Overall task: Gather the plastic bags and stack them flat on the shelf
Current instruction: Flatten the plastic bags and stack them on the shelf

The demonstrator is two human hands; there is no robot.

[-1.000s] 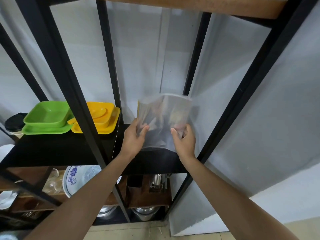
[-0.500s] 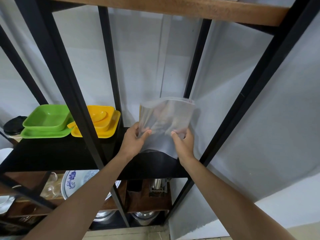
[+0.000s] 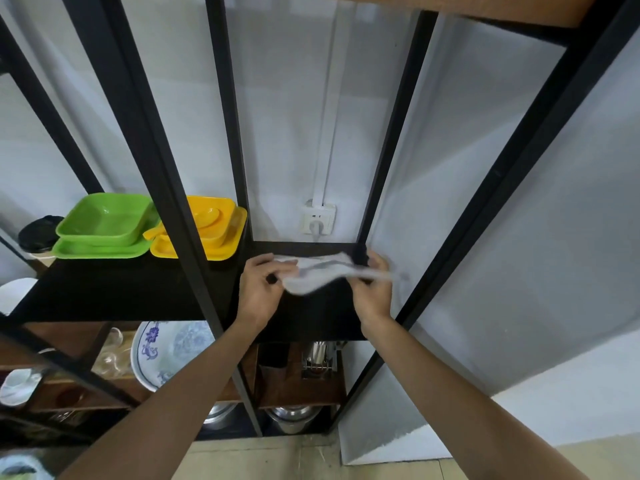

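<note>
A bundle of clear plastic bags [image 3: 322, 273] lies nearly flat just above the black shelf [image 3: 104, 292], in its right-hand bay. My left hand [image 3: 259, 289] pinches the bundle's left edge. My right hand [image 3: 372, 289] grips its right side, with a loose corner of plastic sticking out past the fingers toward the right post. The bags' near edge sags down between my hands. I cannot tell whether the bundle touches the shelf board.
Green square dishes [image 3: 104, 225] and yellow dishes [image 3: 207, 230] sit on the same shelf to the left. Black upright posts [image 3: 173, 188] frame the bay. A wall socket [image 3: 317, 218] is behind. Plates, glasses and metal pots fill the lower shelves.
The bags stood upright in both hands before; they have been tipped over and lowered to lie nearly flat over the shelf. Both hands moved forward with them.
</note>
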